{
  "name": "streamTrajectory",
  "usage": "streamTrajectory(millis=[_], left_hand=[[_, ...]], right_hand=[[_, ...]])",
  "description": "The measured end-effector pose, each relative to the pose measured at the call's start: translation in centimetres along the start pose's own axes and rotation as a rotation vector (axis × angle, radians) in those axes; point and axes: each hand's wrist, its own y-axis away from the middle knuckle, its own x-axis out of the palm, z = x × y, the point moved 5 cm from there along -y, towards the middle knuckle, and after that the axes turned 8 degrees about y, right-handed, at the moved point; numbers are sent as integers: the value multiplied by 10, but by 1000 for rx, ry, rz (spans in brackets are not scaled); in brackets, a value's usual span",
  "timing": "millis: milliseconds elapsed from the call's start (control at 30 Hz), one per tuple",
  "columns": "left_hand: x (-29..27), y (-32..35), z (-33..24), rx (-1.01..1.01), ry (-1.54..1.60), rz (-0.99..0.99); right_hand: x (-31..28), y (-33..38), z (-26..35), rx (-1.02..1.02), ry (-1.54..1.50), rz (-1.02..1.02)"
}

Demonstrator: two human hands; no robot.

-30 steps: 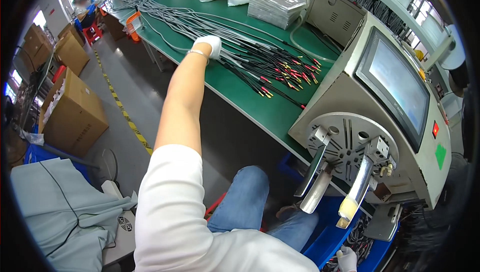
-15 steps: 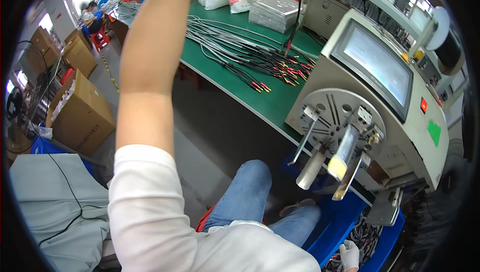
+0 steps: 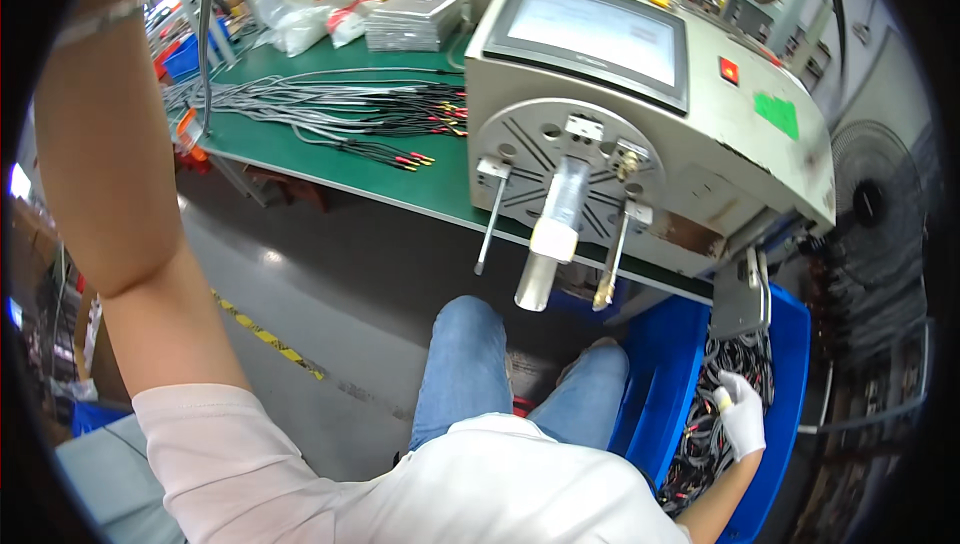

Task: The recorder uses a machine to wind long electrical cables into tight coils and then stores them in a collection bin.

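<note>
My right hand (image 3: 741, 418), in a white glove, reaches into a blue bin (image 3: 790, 384) at the lower right. It lies on or just above coiled black cables (image 3: 700, 454). Its fingers point away from me and their undersides are hidden, so whether they grip a cable does not show. My left arm is raised along the left side, with a bracelet at the wrist near the top edge; the left hand is out of the picture. Before me stands a winding machine (image 3: 730, 179) with a slotted round faceplate (image 3: 520, 144), metal rods and a central wrapped post (image 3: 556, 229).
Grey cables (image 3: 270, 99) with black ends and red and gold plugs lie on the green table (image 3: 300, 169). Behind them are stacked flat packs (image 3: 415, 19) and plastic bags (image 3: 300, 9). A standing fan (image 3: 868, 199) is at the right. Yellow-black tape (image 3: 265, 334) marks the floor.
My view has swung right, so machine and table sit farther left. My right hand has moved up and farther into the bin. My left arm stays raised; its hand is out of view.
</note>
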Motion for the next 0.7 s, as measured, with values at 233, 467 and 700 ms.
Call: streamTrajectory(millis=[233,467,700], left_hand=[[97,52,-26,-124,-5,441],[170,68,40,169,125,316],[164,67,74,76,266,-83]], right_hand=[[-9,-3,59,-70,-18,-9],[-9,9,115,-294,-2,-100],[8,-4,186,-575,-256,-49]])
